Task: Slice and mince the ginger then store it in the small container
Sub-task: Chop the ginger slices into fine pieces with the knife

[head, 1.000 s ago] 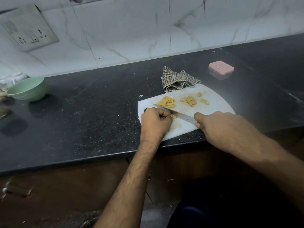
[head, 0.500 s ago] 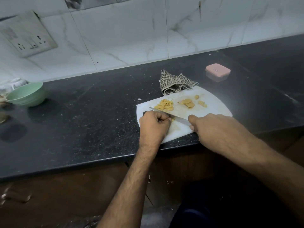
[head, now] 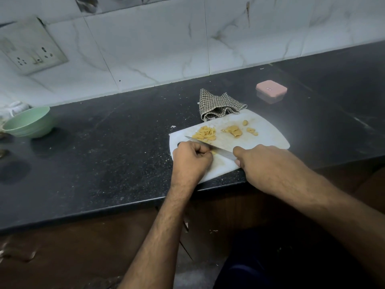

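Wall socket plate (head: 31,46): far left, mounted on the marble-look tiled wall; no legible marking.

Green bowl (head: 29,122): far left of the black tabletop (head: 104,163), upright, close under the wall.

White cutting board (head: 268,132): right of centre, near corner overhanging the near edge of the tabletop.

Left hand (head: 190,161): on the near left part of the board, fingers curled down into a fist over a small piece of ginger (head: 213,152), of which only a yellow sliver shows at the fingertips, just beside the blade.

Knife (head: 210,146): blade lies slantwise across the board, tip to the far left, just near of the sliced pile.

Ginger strips (head: 205,133): loose heap of thin yellow cuts on the far left part of the board, touching the blade's far side.

Checked cloth (head: 218,104): crumpled, brown and white, at the far edge of the board, one fold resting on it.

Ginger slices (head: 234,130): flat rounds at mid-board, with a few smaller bits to their right.

Right hand (head: 268,163): near right of the board, wrapped round the knife handle, which is hidden inside the grip.

Small container (head: 270,93): far right of the cloth, well apart from the board, clear body, pink lid on; a small mark on the lid is too small to read.
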`<action>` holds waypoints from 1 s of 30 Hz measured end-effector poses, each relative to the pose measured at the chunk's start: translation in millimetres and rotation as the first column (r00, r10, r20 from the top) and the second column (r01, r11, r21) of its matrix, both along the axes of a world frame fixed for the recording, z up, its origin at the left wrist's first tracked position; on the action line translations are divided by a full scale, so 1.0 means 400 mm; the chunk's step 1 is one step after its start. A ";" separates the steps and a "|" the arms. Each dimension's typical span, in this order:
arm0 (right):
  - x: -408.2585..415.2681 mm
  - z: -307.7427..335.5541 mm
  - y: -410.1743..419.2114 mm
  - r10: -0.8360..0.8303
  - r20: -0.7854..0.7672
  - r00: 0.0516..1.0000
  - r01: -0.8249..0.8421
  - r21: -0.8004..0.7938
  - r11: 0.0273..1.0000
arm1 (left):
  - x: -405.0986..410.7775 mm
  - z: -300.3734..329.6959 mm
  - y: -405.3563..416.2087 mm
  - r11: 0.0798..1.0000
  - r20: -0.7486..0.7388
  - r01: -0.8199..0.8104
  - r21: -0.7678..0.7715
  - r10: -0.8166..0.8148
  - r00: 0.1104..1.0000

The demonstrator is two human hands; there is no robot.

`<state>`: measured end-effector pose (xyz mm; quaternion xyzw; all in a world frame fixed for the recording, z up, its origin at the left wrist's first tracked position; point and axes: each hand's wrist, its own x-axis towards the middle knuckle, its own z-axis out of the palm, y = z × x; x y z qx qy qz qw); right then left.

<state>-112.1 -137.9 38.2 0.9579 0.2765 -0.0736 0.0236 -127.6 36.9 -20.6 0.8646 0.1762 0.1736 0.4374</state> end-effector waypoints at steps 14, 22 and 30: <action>0.003 0.009 0.012 -0.034 -0.063 0.997 0.035 0.008 0.999 | 0.001 -0.001 -0.007 1.000 0.032 -0.017 -0.008 0.017 0.999; -0.029 0.020 -0.001 -0.041 -0.031 0.999 0.041 0.010 0.999 | 0.005 -0.005 -0.003 0.999 0.035 -0.043 0.006 0.043 0.998; 0.004 -0.012 0.029 -0.001 -0.043 0.999 0.003 0.040 0.999 | -0.004 -0.003 -0.008 0.999 0.024 -0.028 0.021 0.028 0.999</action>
